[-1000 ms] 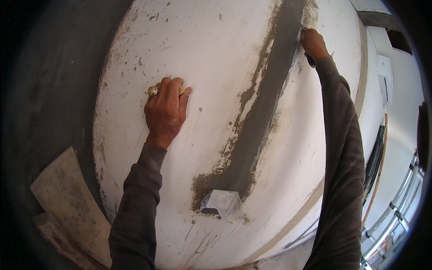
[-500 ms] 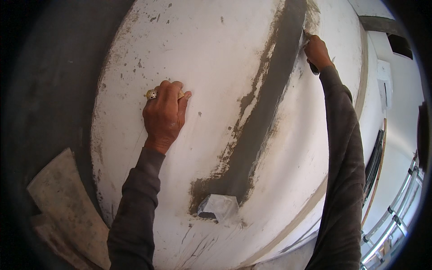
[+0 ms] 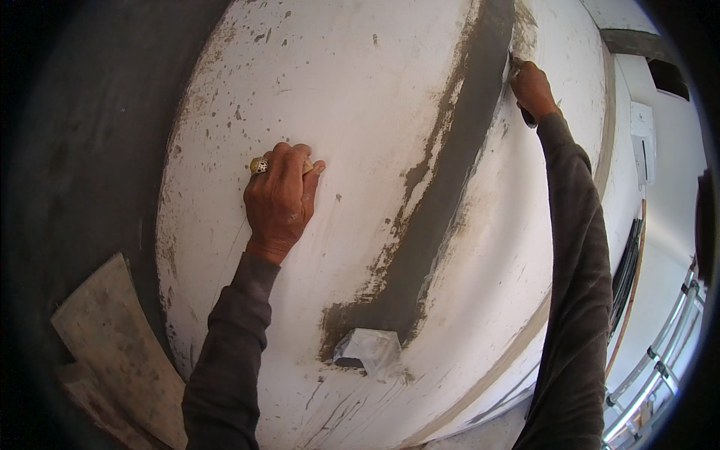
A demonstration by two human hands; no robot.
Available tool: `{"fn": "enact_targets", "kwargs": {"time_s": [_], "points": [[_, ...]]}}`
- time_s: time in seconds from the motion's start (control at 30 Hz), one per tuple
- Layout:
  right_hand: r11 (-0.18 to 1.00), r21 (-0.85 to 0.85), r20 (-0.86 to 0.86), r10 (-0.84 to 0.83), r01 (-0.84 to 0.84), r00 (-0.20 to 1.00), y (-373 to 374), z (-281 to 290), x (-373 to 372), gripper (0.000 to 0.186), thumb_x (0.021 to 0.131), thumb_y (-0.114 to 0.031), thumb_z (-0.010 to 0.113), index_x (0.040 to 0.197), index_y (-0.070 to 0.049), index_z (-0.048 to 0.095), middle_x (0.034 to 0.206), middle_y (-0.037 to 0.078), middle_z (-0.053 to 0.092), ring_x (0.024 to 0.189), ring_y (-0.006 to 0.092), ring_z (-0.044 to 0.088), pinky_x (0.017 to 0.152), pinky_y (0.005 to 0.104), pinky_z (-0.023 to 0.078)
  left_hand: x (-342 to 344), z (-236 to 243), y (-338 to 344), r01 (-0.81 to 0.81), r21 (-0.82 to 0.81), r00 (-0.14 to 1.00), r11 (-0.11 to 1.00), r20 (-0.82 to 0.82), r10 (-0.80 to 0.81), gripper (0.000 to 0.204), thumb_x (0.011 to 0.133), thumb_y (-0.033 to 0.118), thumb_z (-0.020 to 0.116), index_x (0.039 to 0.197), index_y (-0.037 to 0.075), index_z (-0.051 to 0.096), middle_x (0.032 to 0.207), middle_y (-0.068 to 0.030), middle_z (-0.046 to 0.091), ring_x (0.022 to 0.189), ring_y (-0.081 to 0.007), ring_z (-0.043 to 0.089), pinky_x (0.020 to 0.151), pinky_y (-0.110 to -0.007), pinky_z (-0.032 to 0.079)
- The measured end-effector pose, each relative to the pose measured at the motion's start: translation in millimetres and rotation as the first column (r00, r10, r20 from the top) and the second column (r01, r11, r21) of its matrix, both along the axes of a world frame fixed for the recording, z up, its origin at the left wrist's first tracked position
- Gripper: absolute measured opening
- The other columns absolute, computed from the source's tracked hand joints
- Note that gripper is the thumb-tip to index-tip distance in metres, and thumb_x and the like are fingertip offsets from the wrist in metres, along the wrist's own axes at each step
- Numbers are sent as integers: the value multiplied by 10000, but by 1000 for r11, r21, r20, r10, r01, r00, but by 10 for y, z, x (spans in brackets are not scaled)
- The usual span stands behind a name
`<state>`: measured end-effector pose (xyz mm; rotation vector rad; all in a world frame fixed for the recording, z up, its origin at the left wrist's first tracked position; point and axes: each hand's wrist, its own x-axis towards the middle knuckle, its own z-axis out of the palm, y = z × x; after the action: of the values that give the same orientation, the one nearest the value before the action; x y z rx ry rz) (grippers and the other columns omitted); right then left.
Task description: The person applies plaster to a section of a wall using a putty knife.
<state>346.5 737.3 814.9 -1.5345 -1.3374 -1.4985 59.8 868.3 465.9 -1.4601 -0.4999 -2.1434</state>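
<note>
A long strip of dark grey mortar runs down the white wall, with ragged edges. My right hand is closed around a dark-handled tool at the upper right edge of this strip; its working end is mostly hidden by the fingers. Further left, my left hand presses against the wall with bent fingers and wears a large ring. A small tan piece shows between its thumb and fingers, too covered to name. Clear plastic film covers an opening at the strip's lower end.
Beside the wall's left edge is a dark grey surface, with worn, stained boards leaning at lower left. A metal ladder-like frame, long dark rods and a white panel box stand at the right.
The whole view has shifted slightly, the wall appearing a little further right and down. Both hands keep nearly the same places on the wall, with the same grips.
</note>
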Motion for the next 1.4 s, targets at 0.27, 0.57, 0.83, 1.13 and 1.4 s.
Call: {"fn": "enact_targets", "kwargs": {"time_s": [0.27, 0.57, 0.83, 1.13, 1.4], "points": [[994, -51, 9, -91, 92, 996, -144, 357, -76, 239, 889, -125, 575, 1077, 5, 647, 939, 267, 694, 910, 419, 694, 797, 484, 553, 21, 9, -28, 78, -8, 997, 997, -18, -78, 191, 890, 119, 699, 1031, 35, 602, 894, -101, 607, 763, -246, 618, 628, -370, 497], [998, -4, 25, -68, 68, 997, -89, 151, 88, 293, 902, -91, 530, 1114, 102, 587, 870, 276, 680, 658, 362, 669, 596, 439, 544, 34, 13, -45, 21, 26, 1000, 999, -17, -21, 202, 888, 122, 702, 1038, 40, 593, 887, -98, 599, 763, -245, 617, 631, -366, 499], [998, -46, -31, -48, 47, 998, -134, 153, 2, 291, 890, -135, 566, 1126, 21, 633, 1004, 291, 682, 1002, 427, 672, 874, 488, 530, 27, -6, -21, 28, -20, 999, 999, -22, -28, 190, 896, 147, 699, 1019, 37, 606, 886, -99, 604, 766, -253, 628, 615, -366, 510], [986, -71, -21, -152, 150, 988, -146, 379, -87, 283, 897, -146, 566, 1122, 9, 640, 1032, 292, 682, 1021, 449, 657, 877, 496, 524, 14, -5, -16, 18, -14, 999, 1000, -37, -18, 194, 891, 117, 696, 1036, 31, 599, 892, -109, 610, 771, -247, 629, 616, -364, 506], [997, -11, -32, -72, 71, 997, -108, 219, 59, 280, 890, -155, 583, 1046, 68, 647, 989, 310, 682, 970, 447, 675, 834, 498, 538, 17, -11, -3, 44, -15, 998, 999, -33, -44, 203, 898, 127, 687, 1050, 33, 591, 896, -105, 605, 753, -248, 619, 603, -364, 499]]}}
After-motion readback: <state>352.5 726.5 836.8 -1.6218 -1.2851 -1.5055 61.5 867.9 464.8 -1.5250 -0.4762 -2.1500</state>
